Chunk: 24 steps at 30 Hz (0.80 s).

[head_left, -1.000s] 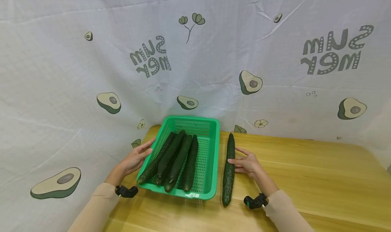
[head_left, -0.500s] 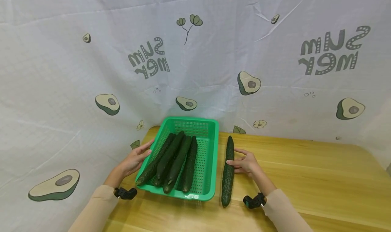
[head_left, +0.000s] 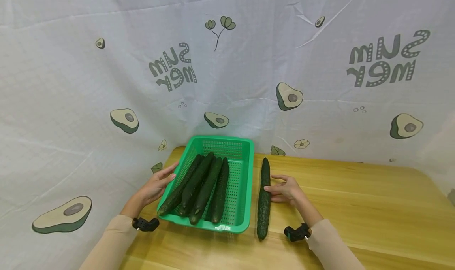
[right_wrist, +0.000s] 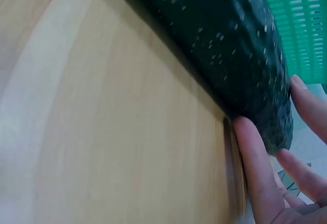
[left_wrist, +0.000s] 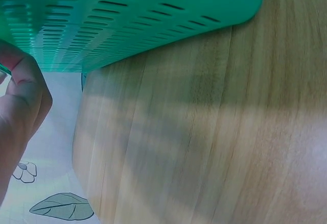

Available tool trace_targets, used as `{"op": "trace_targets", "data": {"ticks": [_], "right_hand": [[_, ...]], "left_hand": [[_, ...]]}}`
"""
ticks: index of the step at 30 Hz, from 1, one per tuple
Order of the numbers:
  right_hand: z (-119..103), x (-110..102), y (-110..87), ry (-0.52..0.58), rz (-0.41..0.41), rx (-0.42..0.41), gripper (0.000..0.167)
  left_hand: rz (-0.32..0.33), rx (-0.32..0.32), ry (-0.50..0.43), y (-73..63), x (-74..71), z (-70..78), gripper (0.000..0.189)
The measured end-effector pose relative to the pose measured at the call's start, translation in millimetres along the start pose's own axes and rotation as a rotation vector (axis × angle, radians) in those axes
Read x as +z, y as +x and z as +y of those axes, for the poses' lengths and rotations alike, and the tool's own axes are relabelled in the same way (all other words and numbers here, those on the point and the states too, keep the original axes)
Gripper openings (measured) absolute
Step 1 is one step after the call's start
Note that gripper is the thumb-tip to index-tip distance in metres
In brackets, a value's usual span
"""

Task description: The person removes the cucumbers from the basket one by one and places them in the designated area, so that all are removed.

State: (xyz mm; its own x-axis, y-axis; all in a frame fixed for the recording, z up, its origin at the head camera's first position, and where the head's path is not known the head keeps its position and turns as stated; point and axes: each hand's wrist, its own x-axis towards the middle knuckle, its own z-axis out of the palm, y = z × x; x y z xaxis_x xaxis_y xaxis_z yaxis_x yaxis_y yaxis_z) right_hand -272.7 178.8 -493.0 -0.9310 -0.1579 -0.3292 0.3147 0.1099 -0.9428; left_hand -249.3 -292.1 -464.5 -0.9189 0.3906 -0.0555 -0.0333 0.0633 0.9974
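A dark green cucumber (head_left: pixel 264 212) lies lengthwise on the table, just right of a green plastic basket (head_left: pixel 247 191). My right hand (head_left: pixel 286 190) touches this cucumber from its right side. Its thumb lies over the top and its fingers, fairly straight, meet the flank; the right wrist view shows fingertips (right_wrist: pixel 245 124) against the bumpy skin. Several more cucumbers (head_left: pixel 209 187) lie side by side in the basket. At the basket's left side, my left hand (head_left: pixel 153 187) rests along the outside of the rim; the left wrist view catches only part of it.
Everything stands on a wooden table (head_left: pixel 337 206) with its back edge against a white cloth (head_left: pixel 249 64) printed with avocados and lettering. The cloth also hangs close along the left side. A black camera (head_left: pixel 145 224) is strapped to the left wrist and another camera (head_left: pixel 296 232) to the right.
The cucumber under my right hand has shifted slightly left, closer to the basket. My left hand keeps its place at the basket, and the cucumbers inside lie as before.
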Motion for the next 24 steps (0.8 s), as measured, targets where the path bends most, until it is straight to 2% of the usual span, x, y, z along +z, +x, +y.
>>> {"op": "trace_targets", "data": {"ticks": [9, 24], "right_hand": [[-2.0, 2.0, -3.3, 0.026, 0.007, 0.034, 0.071], [1.3, 0.0, -1.0, 0.11, -0.073, 0.027, 0.066]], "left_hand": [[-0.001, -0.005, -0.019, -0.8, -0.4, -0.7, 0.06], [-0.004, -0.004, -0.03, -0.8, 1.0, 0.1, 0.06]]}}
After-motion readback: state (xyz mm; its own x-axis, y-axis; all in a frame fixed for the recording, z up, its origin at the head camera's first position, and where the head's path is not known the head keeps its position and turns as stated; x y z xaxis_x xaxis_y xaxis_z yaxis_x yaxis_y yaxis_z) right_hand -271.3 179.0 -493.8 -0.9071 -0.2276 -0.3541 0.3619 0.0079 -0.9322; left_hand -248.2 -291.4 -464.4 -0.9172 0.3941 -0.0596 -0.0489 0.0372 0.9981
